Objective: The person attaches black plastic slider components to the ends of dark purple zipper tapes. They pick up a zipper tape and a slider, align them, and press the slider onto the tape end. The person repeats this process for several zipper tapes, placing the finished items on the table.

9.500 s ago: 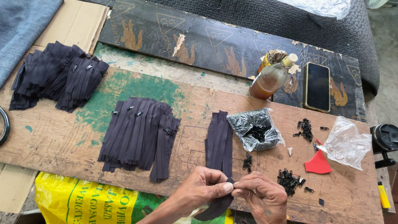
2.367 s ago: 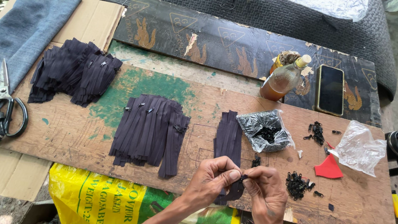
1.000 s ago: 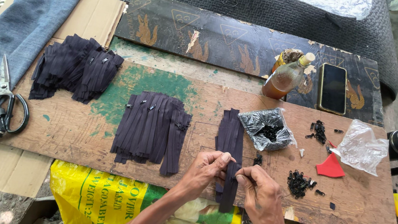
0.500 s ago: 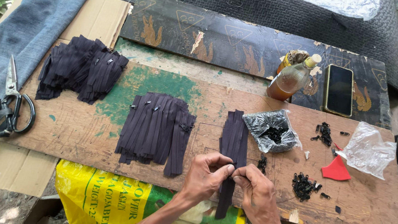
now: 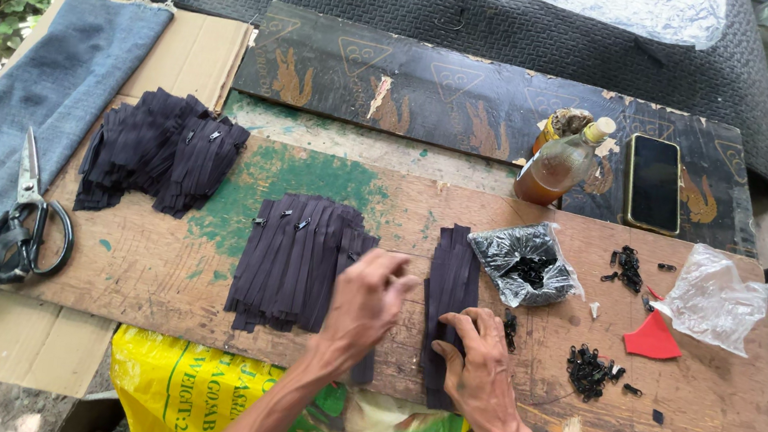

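Note:
My left hand [image 5: 363,306] lies over the right edge of the middle pile of dark zipper strips [image 5: 287,253], holding one dark zipper strip [image 5: 363,368] that trails out below the wrist. My right hand [image 5: 482,370] rests with its fingertips on the small stack of dark zipper strips [image 5: 454,269] in the middle of the wooden board [image 5: 153,266]. A crumpled plastic bag of small black sliders [image 5: 525,263] sits just right of that stack. Loose black sliders [image 5: 590,368] lie beside my right hand.
Another zipper pile [image 5: 163,150] lies at the board's left end. Scissors [image 5: 27,221] rest on blue denim [image 5: 35,115] at far left. A bottle of amber liquid [image 5: 556,169], a phone [image 5: 655,181], a red scrap [image 5: 652,337] and a clear bag [image 5: 710,305] sit right.
Both hands were together on one strip at the small stack. My left hand has since carried that strip left onto the middle pile, while my right hand stayed on the stack.

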